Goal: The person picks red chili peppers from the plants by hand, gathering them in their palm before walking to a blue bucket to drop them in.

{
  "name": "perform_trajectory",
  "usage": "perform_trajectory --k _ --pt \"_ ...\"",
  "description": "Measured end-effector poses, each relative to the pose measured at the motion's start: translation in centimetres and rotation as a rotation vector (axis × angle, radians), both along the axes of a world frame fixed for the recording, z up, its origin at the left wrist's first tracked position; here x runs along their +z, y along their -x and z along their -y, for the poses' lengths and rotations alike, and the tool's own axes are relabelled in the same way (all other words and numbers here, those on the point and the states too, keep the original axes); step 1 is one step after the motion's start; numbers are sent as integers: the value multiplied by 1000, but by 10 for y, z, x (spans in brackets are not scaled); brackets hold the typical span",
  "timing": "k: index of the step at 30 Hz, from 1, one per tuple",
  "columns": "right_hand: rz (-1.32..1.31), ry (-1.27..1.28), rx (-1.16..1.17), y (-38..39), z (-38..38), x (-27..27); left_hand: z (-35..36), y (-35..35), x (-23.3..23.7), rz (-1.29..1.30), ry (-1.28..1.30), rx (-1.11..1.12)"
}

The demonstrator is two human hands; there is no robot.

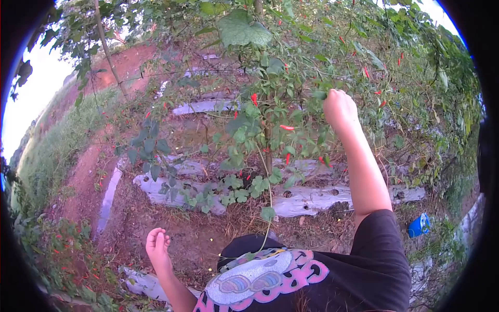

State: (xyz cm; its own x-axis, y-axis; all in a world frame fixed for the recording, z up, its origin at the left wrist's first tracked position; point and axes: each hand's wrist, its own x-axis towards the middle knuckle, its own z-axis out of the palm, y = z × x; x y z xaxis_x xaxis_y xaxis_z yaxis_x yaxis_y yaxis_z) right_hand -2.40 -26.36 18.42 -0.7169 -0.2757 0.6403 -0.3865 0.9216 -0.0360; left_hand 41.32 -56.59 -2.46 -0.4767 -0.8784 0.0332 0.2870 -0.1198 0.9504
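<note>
My right hand point(341, 112) is raised into the chili plants point(283, 96), its fingers closed at some green leaves. What it grips is hidden behind the fingers. Lower down on the left, my left hand point(158, 248) is held up away from the plants with its fingers curled and the thumb pressed against them. Whether anything small is inside cannot be made out. Red chilies hang among the leaves: one chili point(254, 99) upper middle, another chili point(286, 127) left of my right forearm, and several more around.
Strips of silvery plastic mulch point(312, 200) with holes cover the soil rows. A blue container point(418, 225) stands at lower right. A thin vine point(270, 192) hangs down toward my dark shirt point(332, 281). A wooden pole point(108, 52) leans at upper left. More chili plants point(73, 260) grow at lower left.
</note>
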Motion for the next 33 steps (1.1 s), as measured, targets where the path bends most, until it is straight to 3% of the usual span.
perform_trajectory --k 9,19,27,33 --pt "-38 287 52 -1 4 -10 -13 -44 -26 39 -44 118" --pt "67 125 -162 8 -2 -5 -21 -75 -34 15 -86 257" --pt "-61 193 -339 15 -9 -7 -26 -75 -38 25 -127 273" --pt "-474 88 -373 39 -26 -16 -27 -87 -54 27 -138 280"
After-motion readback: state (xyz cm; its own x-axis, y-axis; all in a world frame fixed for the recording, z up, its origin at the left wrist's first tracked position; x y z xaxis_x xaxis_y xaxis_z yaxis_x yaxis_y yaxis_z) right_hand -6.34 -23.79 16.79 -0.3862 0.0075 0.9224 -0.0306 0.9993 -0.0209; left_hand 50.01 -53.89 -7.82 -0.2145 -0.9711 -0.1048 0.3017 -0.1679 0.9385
